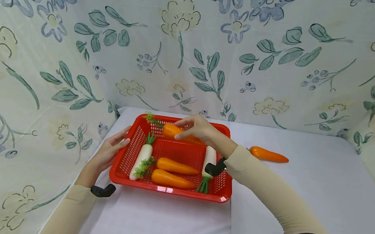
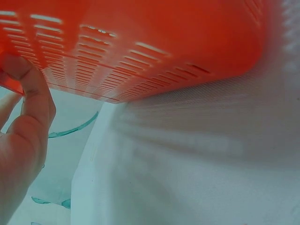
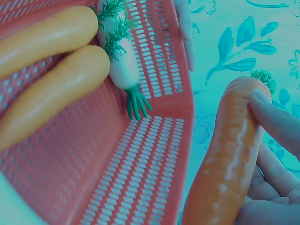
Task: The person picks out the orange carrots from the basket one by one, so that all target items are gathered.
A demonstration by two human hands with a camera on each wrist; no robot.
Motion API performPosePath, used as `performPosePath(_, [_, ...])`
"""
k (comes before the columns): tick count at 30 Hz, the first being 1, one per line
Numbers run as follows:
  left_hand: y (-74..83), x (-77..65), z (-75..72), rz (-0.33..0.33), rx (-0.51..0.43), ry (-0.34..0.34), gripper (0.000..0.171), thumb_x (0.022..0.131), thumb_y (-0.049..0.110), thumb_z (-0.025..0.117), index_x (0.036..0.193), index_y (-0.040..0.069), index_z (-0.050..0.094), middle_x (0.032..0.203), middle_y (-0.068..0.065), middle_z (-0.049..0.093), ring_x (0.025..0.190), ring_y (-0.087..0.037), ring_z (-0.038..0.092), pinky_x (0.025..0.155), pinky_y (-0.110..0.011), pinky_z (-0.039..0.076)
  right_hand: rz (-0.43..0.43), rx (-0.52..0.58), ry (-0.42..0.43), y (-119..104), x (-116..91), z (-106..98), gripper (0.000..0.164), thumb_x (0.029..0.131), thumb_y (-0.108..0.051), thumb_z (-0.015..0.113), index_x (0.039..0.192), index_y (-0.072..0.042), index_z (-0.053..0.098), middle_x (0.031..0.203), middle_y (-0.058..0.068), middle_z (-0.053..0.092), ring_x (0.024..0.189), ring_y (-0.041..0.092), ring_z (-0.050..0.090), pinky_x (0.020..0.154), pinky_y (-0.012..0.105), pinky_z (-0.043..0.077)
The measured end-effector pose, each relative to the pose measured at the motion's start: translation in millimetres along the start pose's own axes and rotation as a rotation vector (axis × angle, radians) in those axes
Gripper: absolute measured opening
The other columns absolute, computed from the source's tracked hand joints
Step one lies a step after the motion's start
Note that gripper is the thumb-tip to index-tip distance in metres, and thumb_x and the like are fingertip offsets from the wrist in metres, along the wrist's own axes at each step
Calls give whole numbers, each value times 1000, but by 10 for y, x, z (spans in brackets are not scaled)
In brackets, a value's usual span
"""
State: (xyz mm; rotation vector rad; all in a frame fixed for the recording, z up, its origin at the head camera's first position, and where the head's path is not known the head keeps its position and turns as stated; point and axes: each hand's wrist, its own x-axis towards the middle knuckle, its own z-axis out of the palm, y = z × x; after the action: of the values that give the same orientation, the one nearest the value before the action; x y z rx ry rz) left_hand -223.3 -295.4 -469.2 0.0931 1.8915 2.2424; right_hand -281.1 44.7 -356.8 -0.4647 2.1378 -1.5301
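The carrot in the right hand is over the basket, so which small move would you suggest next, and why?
Probably lower the held carrot into the red basket: the right hand grips it over the rear, the left hand holds its left side, and bare floor shows behind the two carrots lying inside.

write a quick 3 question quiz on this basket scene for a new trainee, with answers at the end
1. What does the right hand hold: (a) a radish, (b) an orange carrot, (c) nothing?
2. True or false: the left hand touches the red basket.
3. How many white radishes lie in the basket?

Key:
1. b
2. True, at its left side.
3. Two, one towards each end.
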Motion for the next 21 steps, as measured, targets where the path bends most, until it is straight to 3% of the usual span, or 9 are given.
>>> performPosePath(10, [3, 1, 14, 2, 5, 2, 61, 104, 19, 56, 159, 22, 30, 149, -13, 37, 117, -20, 58, 90, -38, 55, -38, -28, -11, 25, -335, -535, 47, 81, -3, 83, 125, -4, 69, 125, 12, 66, 115, 28, 63, 97, 39, 52])
performPosePath(21, [4, -5, 8, 7, 10, -2, 60, 104, 19, 55, 158, 22, 30, 146, -12, 39, 115, -18, 58, 90, -36, 55, -39, -129, 1, 266, -738, -1073, 50, 83, -11, 82, 130, -6, 65, 130, 11, 64, 127, 32, 54, 104, 48, 46])
